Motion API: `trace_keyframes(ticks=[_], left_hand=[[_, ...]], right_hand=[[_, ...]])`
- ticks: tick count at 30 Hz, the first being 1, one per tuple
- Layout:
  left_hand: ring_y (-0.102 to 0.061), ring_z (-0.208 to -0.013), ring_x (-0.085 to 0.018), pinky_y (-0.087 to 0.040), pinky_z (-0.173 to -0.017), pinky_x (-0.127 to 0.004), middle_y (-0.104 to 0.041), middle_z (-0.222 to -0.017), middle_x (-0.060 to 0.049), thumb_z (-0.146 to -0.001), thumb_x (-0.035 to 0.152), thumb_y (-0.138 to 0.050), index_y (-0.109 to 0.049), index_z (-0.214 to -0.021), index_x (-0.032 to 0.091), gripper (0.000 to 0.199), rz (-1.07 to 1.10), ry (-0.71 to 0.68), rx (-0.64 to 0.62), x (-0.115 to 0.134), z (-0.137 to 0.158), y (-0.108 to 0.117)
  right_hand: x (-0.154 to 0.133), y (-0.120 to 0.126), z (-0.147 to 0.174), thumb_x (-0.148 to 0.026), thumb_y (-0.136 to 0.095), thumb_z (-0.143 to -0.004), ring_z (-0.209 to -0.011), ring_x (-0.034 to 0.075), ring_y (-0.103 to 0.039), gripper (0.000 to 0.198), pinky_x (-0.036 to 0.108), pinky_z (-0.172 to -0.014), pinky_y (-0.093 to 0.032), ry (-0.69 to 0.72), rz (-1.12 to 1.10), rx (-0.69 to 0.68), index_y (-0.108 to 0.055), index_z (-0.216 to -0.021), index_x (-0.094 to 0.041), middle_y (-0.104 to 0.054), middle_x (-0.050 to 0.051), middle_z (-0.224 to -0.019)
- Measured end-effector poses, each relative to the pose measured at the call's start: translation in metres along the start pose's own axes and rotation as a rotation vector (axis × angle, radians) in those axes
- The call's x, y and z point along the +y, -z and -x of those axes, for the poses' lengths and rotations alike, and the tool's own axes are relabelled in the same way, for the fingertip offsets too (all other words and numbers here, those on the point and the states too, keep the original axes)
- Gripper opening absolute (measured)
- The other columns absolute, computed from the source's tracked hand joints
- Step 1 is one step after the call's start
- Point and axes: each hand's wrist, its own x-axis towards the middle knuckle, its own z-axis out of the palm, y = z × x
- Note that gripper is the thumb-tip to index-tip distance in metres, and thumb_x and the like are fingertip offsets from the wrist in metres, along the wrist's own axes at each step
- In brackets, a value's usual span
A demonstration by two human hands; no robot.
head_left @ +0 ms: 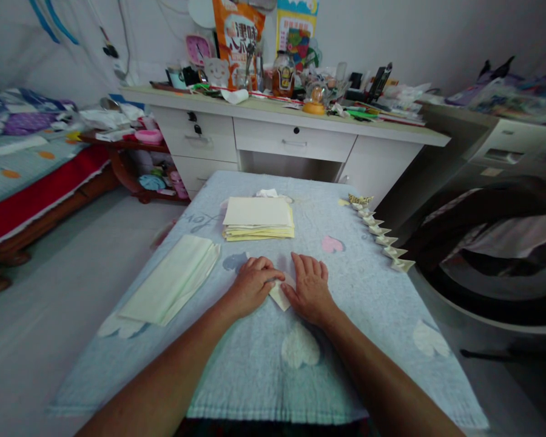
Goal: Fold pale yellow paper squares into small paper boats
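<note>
A small folded piece of cream paper [280, 297] lies on the cloth-covered table between my hands. My left hand [253, 284] has its fingers bent and closed over the paper's upper left edge. Flat on the cloth at the paper's right side rests my right hand [310, 288], fingers stretched out and thumb touching the paper. The hands hide part of the sheet. Beyond them sits a stack of cream and yellow paper [257, 212]. Left of my left hand lies a folded pile of pale sheets [170, 280].
Several small folded paper boats [386, 240] line the table's right edge, a patterned one [360, 199] farthest back. Behind the table [368, 340] stands a white cluttered desk [295, 130]. A front-loading washing machine [505, 152] is at right, a bed [31, 164] at left.
</note>
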Motion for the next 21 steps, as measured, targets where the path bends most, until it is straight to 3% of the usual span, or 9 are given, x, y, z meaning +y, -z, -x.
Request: trace_keyframes(ticks=[9, 14, 21], left_hand=[[-0.047, -0.103, -0.022, -0.034, -0.094, -0.039, -0.056, -0.103, -0.003, -0.080, 0.017, -0.055, -0.070, -0.103, 0.029, 0.030, -0.028, 0.099, 0.007, -0.008, 0.004, 0.017], [-0.048, -0.097, -0.022, -0.035, -0.090, -0.038, -0.058, -0.098, -0.003, -0.084, 0.025, -0.054, -0.069, -0.092, 0.024, 0.017, -0.040, 0.135, 0.068, -0.006, 0.002, 0.012], [-0.046, -0.096, -0.023, -0.032, -0.085, -0.037, -0.055, -0.096, -0.002, -0.077, 0.034, -0.064, -0.063, -0.075, 0.022, 0.012, -0.140, 0.139, 0.079, -0.003, 0.004, 0.005]], right_hand=[[-0.001, 0.002, -0.001, -0.044, -0.049, -0.087, -0.126, 0.031, -0.034, 0.072, 0.050, -0.108, -0.016, 0.000, -0.012, -0.023, -0.025, -0.148, -0.015, -0.042, 0.016, -0.139], [-0.001, 0.002, -0.001, -0.044, -0.049, -0.087, -0.124, 0.031, -0.034, 0.073, 0.050, -0.108, -0.016, -0.002, -0.021, -0.017, -0.026, -0.148, -0.013, -0.042, 0.017, -0.139], [-0.001, 0.001, -0.001, -0.045, -0.051, -0.086, -0.123, 0.031, -0.036, 0.075, 0.050, -0.107, -0.018, -0.001, -0.026, -0.011, -0.024, -0.149, -0.015, -0.043, 0.016, -0.138]])
